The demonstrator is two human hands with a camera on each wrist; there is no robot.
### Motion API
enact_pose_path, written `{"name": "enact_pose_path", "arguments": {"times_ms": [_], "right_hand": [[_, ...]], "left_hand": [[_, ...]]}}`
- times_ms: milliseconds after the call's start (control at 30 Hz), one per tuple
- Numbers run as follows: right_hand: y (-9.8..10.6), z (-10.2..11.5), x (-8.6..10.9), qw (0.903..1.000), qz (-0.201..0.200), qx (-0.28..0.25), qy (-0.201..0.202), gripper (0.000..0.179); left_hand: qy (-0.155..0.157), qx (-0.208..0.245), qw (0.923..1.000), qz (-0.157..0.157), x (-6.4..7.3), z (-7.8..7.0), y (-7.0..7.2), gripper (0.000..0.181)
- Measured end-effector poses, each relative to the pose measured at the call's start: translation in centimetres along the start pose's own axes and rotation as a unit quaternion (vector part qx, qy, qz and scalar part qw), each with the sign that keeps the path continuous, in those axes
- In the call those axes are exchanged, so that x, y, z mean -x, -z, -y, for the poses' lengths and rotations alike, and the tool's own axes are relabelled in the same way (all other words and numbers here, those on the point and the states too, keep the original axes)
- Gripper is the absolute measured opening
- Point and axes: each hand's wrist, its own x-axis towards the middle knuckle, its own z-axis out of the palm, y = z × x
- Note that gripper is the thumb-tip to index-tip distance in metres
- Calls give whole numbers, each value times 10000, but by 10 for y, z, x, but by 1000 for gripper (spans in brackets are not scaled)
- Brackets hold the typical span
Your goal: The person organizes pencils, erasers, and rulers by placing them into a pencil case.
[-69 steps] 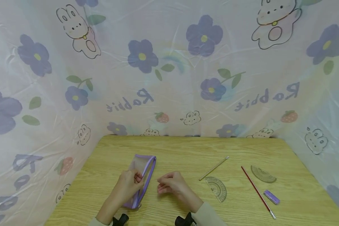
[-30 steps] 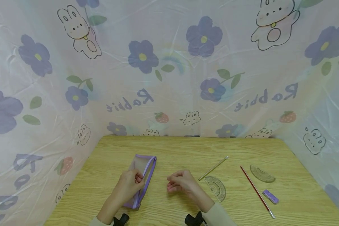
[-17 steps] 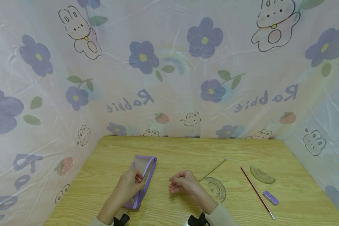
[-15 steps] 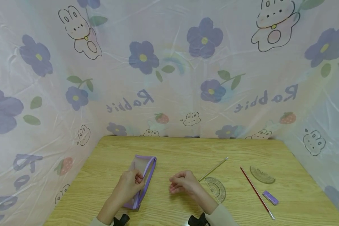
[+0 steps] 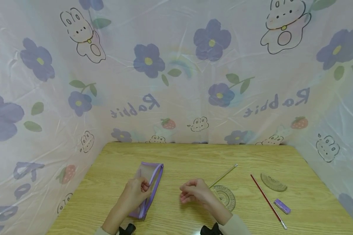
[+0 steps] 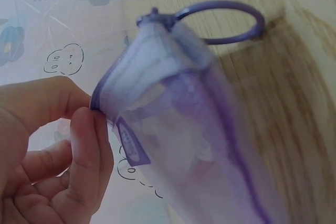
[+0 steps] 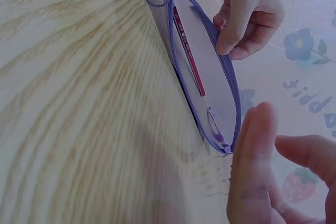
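The purple word "Rabbit" stands twice on the patterned curtain (image 5: pixel 179 98) at the back — backward, running right to left — and more such letters, partly cut off, on its left side. The purple pouch (image 6: pixel 181 119) bears a label (image 6: pixel 132 145), too blurred to read; lettering on the red pencil (image 7: pixel 188 51) inside and markings on the protractors (image 5: pixel 273 182) are too small.

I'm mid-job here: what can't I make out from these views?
- Gold pencil, head view: its lower tip is hidden by the right hand.
- Protractor beside it, head view: its numbers are too small to read.
- Pouch, left wrist view: one end is cut off by the bottom edge.
- Pouch label, left wrist view: print too blurred to read.
- Red pencil, right wrist view: lettering too small.
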Motion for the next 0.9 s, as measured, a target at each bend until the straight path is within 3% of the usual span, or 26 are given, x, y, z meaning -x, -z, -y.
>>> {"name": "enact_pose_path", "arguments": {"times_ms": [600,900], "right_hand": [[13,4,12,9999,137,-32,77,19],[24,8,20,9998,135,134,52,25]], "left_hand": [[-23,-92,9999,-54,2,2,2,11],[-7,-12,10000,-43,2,2,1,11]]}}
